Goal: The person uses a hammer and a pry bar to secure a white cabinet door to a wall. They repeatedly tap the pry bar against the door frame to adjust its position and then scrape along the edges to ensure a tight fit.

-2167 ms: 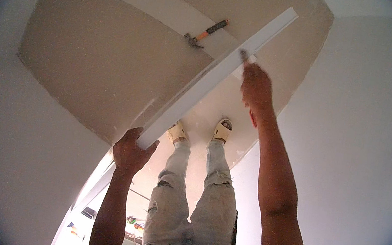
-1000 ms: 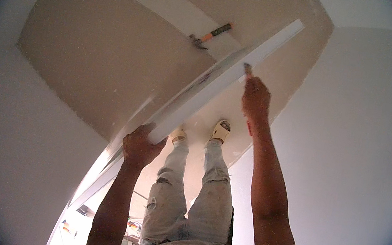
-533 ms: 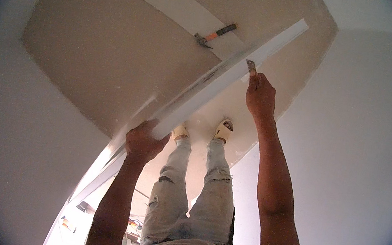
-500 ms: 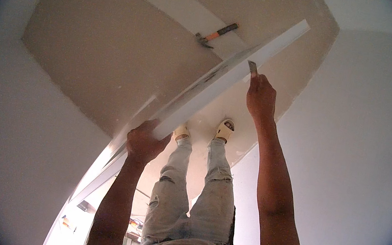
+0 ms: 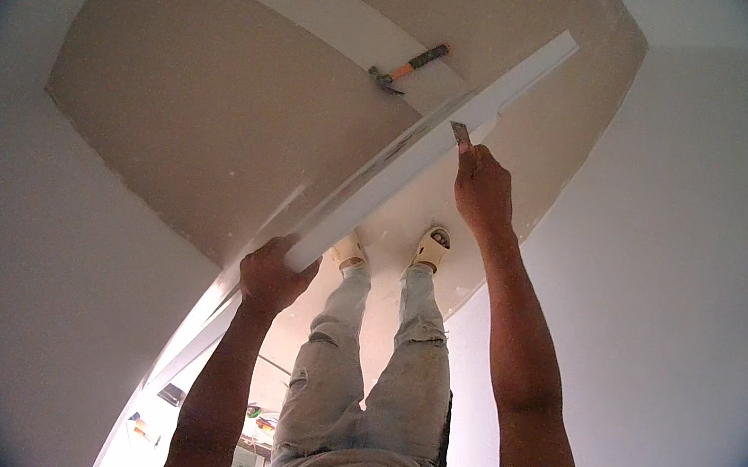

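Note:
A long white board [image 5: 381, 185] slants across the view from my left hand toward the far right. My left hand [image 5: 277, 274] wraps round its near end. Dark smudges show along the board's far side, and its near edge has a small step beyond the blade. My right hand [image 5: 484, 184] is closed round a flat metal-bladed hand tool [image 5: 461, 134], whose handle the fingers hide. The blade points up and lies close to the board's near edge; whether it touches, I cannot tell.
Past the board, a claw hammer [image 5: 402, 70] with an orange and black handle lies on the brownish floor [image 5: 193, 93], across a paler strip. My feet, in cream slip-on shoes [image 5: 432, 247], stand on the near side. Pale walls [image 5: 681, 229] rise left and right. Small tools [image 5: 264, 425] lie at lower left.
My right hand has moved left and slightly nearer with the bladed tool. The board's far end has shifted a little left. My left hand keeps its grip.

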The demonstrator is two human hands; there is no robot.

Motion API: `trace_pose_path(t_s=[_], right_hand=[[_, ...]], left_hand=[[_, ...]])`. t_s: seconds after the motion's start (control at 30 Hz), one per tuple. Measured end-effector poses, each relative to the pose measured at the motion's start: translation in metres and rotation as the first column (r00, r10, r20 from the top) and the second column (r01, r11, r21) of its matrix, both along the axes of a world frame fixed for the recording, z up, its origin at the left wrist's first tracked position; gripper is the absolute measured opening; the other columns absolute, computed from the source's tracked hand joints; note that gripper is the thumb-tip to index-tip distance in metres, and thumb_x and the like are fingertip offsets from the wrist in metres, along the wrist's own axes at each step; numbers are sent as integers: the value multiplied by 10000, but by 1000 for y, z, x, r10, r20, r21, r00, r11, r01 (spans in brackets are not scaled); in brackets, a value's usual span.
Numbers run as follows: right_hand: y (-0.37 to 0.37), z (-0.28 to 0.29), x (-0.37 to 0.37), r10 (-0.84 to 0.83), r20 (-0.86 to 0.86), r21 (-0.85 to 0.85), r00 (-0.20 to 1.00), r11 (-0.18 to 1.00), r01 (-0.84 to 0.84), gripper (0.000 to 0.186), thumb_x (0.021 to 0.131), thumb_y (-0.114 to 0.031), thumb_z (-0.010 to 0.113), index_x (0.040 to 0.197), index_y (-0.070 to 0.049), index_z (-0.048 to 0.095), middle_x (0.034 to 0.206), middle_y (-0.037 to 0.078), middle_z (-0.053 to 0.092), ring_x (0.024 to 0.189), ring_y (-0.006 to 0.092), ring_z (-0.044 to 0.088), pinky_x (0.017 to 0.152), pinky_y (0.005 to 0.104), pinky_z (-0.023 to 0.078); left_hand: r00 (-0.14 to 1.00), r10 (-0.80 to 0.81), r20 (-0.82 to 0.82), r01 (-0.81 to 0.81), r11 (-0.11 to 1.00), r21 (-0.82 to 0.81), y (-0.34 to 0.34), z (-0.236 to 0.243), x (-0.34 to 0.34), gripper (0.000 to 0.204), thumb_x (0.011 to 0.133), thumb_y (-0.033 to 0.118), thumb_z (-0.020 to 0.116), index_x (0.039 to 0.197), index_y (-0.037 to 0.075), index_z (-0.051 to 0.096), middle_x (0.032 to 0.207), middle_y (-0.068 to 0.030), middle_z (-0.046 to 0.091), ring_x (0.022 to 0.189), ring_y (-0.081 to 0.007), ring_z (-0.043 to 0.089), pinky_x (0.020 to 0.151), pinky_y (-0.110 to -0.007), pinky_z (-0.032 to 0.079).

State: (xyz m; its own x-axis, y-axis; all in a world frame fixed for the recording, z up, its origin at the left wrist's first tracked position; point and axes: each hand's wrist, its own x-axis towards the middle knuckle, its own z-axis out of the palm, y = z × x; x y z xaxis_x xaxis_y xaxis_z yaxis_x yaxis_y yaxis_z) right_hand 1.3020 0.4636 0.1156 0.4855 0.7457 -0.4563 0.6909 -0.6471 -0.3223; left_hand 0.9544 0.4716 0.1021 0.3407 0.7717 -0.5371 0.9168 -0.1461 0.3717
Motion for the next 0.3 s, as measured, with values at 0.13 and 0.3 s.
trace_pose_path(t_s=[0.13, 0.3], right_hand=[[-15, 12, -22, 176, 47, 2, 983, 984, -176, 281, 1057, -178, 459, 1244, -24, 601, 990, 191, 672, 816, 366, 716, 689, 487, 594], [-6, -15, -3, -177, -70, 212, 982, 959, 188, 406, 1090, -416, 482, 963, -51, 604, 764, 230, 660, 723, 401, 698, 680, 531, 529]], left_hand=[[1000, -4, 15, 4, 1000, 14, -4, -8, -8, 566, 805, 464, 800, 1223, 92, 711, 1119, -150, 751, 1012, -315, 743, 922, -455, 584], [997, -19, 80, 11, 995, 99, -4, -7, -5, 517, 792, 426, 840, 1162, 81, 731, 1022, -181, 759, 897, -358, 754, 825, -482, 599]])
